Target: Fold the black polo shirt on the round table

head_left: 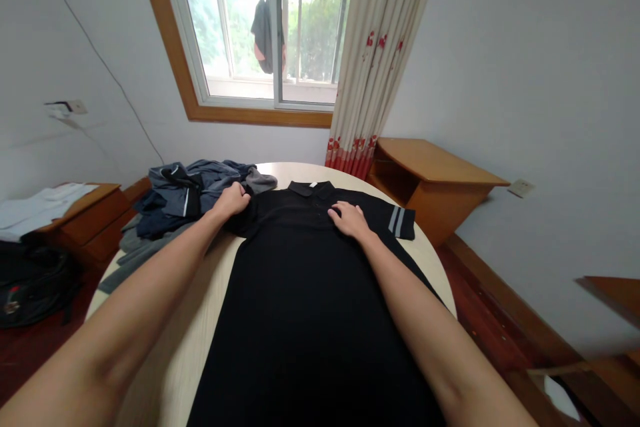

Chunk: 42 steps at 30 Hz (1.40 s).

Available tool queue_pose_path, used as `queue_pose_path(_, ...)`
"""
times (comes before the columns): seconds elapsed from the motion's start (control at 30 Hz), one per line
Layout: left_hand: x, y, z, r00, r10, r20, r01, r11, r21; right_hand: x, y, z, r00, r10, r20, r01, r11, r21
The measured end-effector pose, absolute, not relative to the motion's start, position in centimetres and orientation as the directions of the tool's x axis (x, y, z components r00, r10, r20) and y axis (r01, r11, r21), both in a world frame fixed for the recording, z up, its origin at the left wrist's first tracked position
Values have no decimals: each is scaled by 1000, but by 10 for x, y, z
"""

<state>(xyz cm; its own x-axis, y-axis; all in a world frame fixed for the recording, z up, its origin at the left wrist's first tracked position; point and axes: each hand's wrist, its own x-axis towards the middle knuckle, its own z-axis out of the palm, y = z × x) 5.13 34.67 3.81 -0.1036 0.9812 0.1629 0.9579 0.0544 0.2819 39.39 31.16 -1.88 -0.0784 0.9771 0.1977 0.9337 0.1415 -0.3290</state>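
A black polo shirt (305, 293) lies spread front side up on a round table, its collar at the far edge. My left hand (234, 200) is closed on the shirt's left-side sleeve, which is bunched near the clothes pile. My right hand (350, 219) rests on the chest beside the button placket, fingers loosely spread and palm down. The other sleeve (404, 221), with two grey stripes, lies stretched out to the right. The shirt's lower end runs out of view at the bottom.
A heap of dark blue and grey clothes (200, 193) sits on the table's (200, 320) left side. Beyond it are a window and a patterned curtain (380, 47). A wooden desk (440, 173) stands at right; a black backpack (30, 287) lies at left.
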Motion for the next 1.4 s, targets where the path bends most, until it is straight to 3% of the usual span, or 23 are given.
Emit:
queue_pose_path(0.13,39,341,56,-149,950,274,950,61,305,394,305,-36,-51,979,197,925,120,-361)
queue_pose_path(0.4,41,315,76,-182,961,210,983,171,66,400,304,-38,-71,979,190,918,139,-373)
queue_pose_path(0.5,70,304,63,-23,934,356,998,40,-42,399,304,-38,-75,980,185,920,139,-366)
queue_pose_path(0.57,93,305,48,173,929,328,984,-150,-95,399,304,-38,-77,981,176,922,137,-361)
queue_pose_path(0.67,118,321,19,306,943,130,952,-305,-27,399,304,-39,-77,984,158,925,130,-357)
queue_pose_path(0.77,120,343,-9,234,972,24,971,-235,49,400,303,-40,-65,989,135,935,108,-339)
queue_pose_path(1.03,95,368,-28,135,990,-41,990,-133,36,397,317,-26,14,1000,-16,974,-17,-226)
queue_pose_path(1.17,126,370,-23,204,978,37,978,-206,38,385,347,-13,-32,999,17,979,35,-199)
queue_pose_path(1.4,124,395,-30,208,977,-45,974,-203,97,419,384,-34,13,999,-40,984,-20,-177)
